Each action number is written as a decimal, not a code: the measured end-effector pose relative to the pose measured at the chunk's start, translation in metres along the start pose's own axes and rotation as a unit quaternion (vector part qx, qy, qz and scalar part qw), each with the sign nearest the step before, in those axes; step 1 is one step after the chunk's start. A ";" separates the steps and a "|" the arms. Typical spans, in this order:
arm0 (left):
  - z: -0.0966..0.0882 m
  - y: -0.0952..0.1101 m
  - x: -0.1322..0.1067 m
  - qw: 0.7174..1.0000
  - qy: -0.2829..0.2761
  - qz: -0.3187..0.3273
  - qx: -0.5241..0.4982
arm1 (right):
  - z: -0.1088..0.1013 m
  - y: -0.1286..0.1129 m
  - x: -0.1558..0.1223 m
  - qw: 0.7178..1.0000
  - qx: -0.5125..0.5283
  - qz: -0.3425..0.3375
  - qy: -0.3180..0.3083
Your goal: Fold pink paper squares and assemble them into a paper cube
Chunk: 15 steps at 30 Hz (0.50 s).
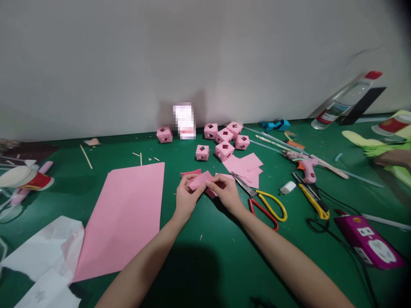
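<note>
Between my two hands is a small piece of folded pink paper [201,180], held above the green table. My left hand [186,197] grips its left side with the thumb on top. At its right end, the thumb and fingers of my right hand [227,192] pinch the paper. Behind my hands stand several pink paper cubes [224,151] with diamond-shaped holes. Cut pink paper pieces [248,164] lie just beyond my right hand. Next to that hand rest scissors [253,193] with one red and one yellow handle, blades apart.
Large pink sheets [135,209] and crumpled white paper [48,244] lie left, near a paper cup [38,179]. Rightward are a pink glue gun [308,167], a yellow cutter [313,199], a purple box [369,241] and a leaning bottle [343,102]. Another person's hand [396,158] shows far right.
</note>
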<state>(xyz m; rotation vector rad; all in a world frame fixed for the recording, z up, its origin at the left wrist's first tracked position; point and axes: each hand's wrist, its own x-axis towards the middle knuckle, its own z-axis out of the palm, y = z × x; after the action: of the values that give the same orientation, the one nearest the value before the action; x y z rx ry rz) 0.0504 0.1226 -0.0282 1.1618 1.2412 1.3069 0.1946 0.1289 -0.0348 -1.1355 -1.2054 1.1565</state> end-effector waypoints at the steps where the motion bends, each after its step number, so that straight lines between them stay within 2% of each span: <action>1: 0.000 0.000 0.000 1.000 -0.001 0.006 0.004 | 0.000 -0.001 0.000 1.000 -0.004 -0.002 0.001; 9: 0.001 0.002 0.000 1.000 0.006 0.014 -0.006 | -0.001 -0.006 0.001 1.000 0.004 -0.015 -0.009; 15: 0.002 0.002 0.001 0.999 0.005 0.003 -0.038 | 0.000 -0.003 0.000 0.999 0.000 -0.031 0.034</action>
<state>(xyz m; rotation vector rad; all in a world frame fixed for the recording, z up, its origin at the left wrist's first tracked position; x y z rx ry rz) 0.0526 0.1236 -0.0263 1.1075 1.1866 1.3538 0.1944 0.1285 -0.0322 -1.1207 -1.1810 1.0628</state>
